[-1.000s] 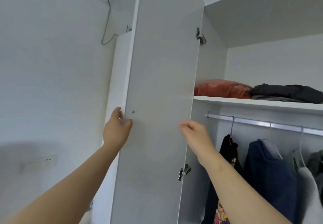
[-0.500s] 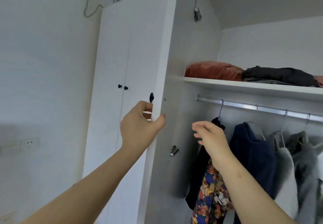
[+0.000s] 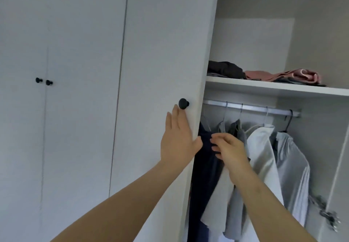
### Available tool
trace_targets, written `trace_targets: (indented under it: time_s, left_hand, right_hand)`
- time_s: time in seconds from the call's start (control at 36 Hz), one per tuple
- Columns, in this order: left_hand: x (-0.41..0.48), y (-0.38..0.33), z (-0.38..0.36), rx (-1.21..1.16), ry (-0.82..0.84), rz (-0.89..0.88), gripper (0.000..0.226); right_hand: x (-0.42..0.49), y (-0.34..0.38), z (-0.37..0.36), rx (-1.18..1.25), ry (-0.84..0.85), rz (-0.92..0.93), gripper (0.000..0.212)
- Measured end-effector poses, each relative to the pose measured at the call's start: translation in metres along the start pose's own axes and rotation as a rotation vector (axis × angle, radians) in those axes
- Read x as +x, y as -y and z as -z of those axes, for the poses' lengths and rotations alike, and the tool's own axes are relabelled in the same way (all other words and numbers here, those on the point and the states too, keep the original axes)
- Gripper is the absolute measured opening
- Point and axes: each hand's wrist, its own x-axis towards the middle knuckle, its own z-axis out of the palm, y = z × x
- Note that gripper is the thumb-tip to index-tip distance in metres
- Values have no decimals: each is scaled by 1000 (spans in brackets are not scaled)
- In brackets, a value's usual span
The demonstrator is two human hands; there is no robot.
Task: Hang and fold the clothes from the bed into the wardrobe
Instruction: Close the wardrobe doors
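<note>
Closed white doors (image 3: 75, 128) bearing two black knobs (image 3: 39, 80)

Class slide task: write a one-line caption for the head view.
Left hand flat on the wardrobe door below its black knob; right hand near hanging clothes.

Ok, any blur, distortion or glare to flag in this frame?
Head view: motion blur smears the right hand, hanging shirts and lower-right hinge; left hand and door knob look sharper; the wide-angle lens slants the door edge; light is soft, no glare, dimmer under the shelf.
</note>
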Motion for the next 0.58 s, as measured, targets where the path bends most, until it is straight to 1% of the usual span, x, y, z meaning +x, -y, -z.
trace_targets:
  time_s: [0.08,0.17,0.31,0.44,0.58]
  left_hand:
    - [14,-14,-26,88,82,14,91]
    - [29,-20,-49,123,137,23,95]
    - [44,-20,-75,165,168,-17,99]
    - [52,-9,-86,171,230,-71,103]
    - [59,-1,-84,154,295,-115,98]
  right_hand:
    - [6,-6,20,-24,-50,-1,21]
    - [14,-13,38,-50,-92,-17,18]
    - [24,-21,62,-54,-144,-47,20]
    - [28,-24,74,-78,-155,-34,21]
    - [29,-24,78,-80,-173,-39,21]
